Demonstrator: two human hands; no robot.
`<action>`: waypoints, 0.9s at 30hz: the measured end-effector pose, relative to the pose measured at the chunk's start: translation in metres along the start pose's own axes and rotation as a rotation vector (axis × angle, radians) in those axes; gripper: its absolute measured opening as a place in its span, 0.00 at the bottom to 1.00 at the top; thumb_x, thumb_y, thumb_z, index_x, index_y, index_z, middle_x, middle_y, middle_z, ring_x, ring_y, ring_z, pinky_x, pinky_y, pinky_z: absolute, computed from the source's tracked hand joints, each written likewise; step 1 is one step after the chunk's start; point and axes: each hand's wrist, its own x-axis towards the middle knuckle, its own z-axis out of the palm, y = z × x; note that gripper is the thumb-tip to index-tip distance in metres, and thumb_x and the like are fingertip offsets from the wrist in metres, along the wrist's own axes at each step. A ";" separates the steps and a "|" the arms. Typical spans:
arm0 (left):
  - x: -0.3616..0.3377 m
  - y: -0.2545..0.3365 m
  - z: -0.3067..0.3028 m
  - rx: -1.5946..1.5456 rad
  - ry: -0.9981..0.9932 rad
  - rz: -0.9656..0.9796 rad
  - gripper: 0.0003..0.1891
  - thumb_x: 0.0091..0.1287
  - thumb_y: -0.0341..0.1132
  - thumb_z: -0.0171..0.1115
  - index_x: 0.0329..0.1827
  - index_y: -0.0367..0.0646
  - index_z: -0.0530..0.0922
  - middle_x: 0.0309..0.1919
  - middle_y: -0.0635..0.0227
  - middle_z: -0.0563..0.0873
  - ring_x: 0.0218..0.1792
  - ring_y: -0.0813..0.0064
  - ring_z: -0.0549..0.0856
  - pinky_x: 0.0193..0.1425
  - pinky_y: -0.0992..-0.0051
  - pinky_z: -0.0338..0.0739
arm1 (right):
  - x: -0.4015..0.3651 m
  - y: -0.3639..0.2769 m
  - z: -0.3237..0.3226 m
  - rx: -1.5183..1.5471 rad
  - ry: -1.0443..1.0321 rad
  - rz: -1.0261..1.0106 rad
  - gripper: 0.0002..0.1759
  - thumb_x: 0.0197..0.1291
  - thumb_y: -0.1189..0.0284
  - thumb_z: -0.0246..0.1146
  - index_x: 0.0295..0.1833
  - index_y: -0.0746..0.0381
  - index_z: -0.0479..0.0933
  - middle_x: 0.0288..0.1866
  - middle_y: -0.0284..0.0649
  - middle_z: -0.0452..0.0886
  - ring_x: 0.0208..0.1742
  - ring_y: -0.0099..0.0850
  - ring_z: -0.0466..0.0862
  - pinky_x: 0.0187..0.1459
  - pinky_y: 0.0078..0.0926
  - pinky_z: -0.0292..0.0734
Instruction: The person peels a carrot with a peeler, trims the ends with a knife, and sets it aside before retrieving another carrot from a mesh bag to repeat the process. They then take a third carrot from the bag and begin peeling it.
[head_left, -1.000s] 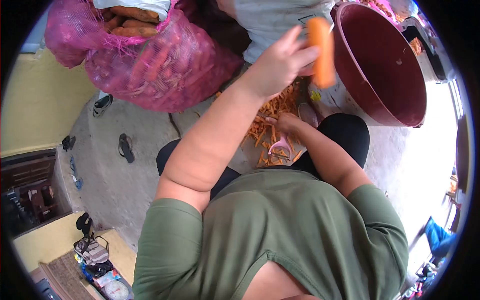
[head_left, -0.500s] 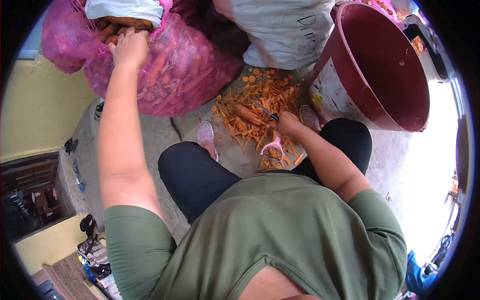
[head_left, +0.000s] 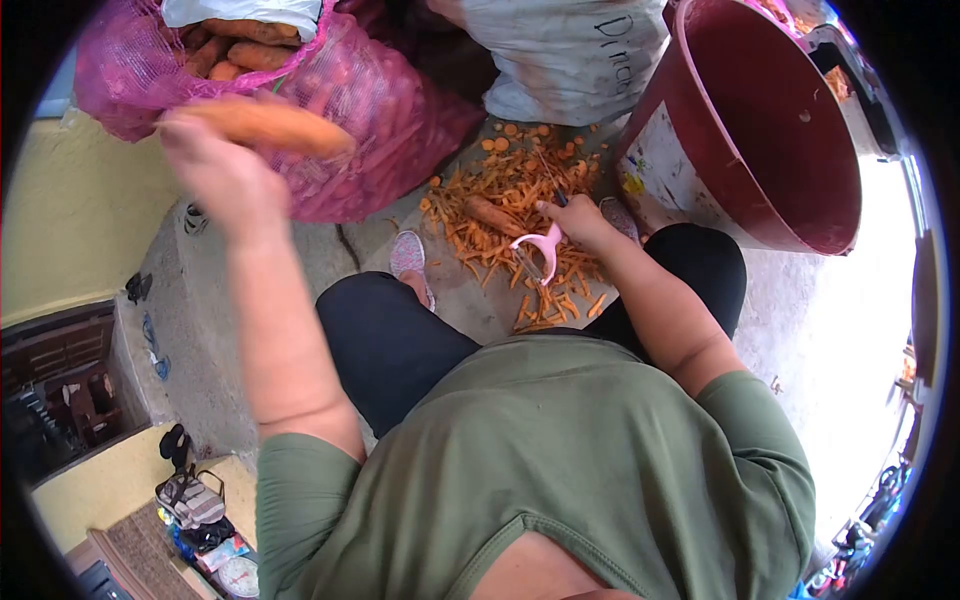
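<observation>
Long orange unpeeled carrot (head_left: 270, 125) is hanging in the air in front of the pink mesh sack (head_left: 390, 110), just below the sack's open mouth. It is lying nearly level, with the tip pointing right. Left hand (head_left: 215, 170) is raised and its grip is clenching the carrot's left end; motion blur is hiding the fingers. The carrot's skin is looking dull and dusty, and it is running thick along most of its length.

Open room: a strip of bare grey concrete floor (head_left: 270, 290) is lying under the raised arm, between the sack's bulge and the black-clad knee.

To the right, the right hand (head_left: 583, 222) is sitting low, its grip grasping a pink Y-shaped plastic peeler (head_left: 540, 245) with the head pointing left and down. A dark sliver is showing above the fingers; cannot tell what it is.

The peeler is hovering over a heap of orange peelings (head_left: 500, 190), with one stubby carrot piece (head_left: 495, 215) lying in it. The heap is being hemmed in by a white woven sack (head_left: 560, 50) behind and a dark red plastic tub (head_left: 780, 120) on the right. The tub's wall is standing near the right knee.
</observation>
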 end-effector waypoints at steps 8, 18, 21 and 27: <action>-0.199 -0.147 -0.023 -0.229 -0.080 -1.692 0.22 0.65 0.50 0.38 0.41 0.38 0.69 0.29 0.58 0.77 0.25 0.66 0.77 0.28 0.66 0.75 | -0.004 -0.006 0.002 0.242 0.118 -0.134 0.30 0.45 0.50 0.61 0.16 0.71 0.72 0.15 0.45 0.74 0.21 0.33 0.78 0.27 0.29 0.71; -0.216 -0.128 -0.020 -0.234 -0.492 -1.626 0.18 0.65 0.46 0.42 0.45 0.41 0.69 0.30 0.61 0.77 0.28 0.69 0.79 0.27 0.68 0.76 | -0.049 -0.058 0.007 -0.162 0.262 -0.124 0.26 0.43 0.50 0.62 0.24 0.66 0.75 0.23 0.50 0.77 0.30 0.40 0.80 0.34 0.35 0.73; -0.220 -0.129 -0.024 -0.300 -0.561 -1.705 0.19 0.64 0.48 0.44 0.45 0.40 0.68 0.28 0.60 0.76 0.26 0.68 0.79 0.25 0.68 0.76 | -0.005 -0.040 -0.024 -0.144 0.615 -0.039 0.25 0.44 0.51 0.61 0.25 0.67 0.76 0.25 0.50 0.78 0.31 0.41 0.80 0.35 0.34 0.73; -0.215 -0.141 -0.035 -0.440 -0.455 -1.699 0.20 0.65 0.49 0.42 0.44 0.38 0.68 0.28 0.62 0.76 0.28 0.68 0.79 0.27 0.67 0.76 | -0.059 -0.067 0.005 -0.098 0.236 -0.123 0.24 0.44 0.50 0.61 0.27 0.64 0.77 0.24 0.48 0.78 0.30 0.41 0.80 0.34 0.33 0.72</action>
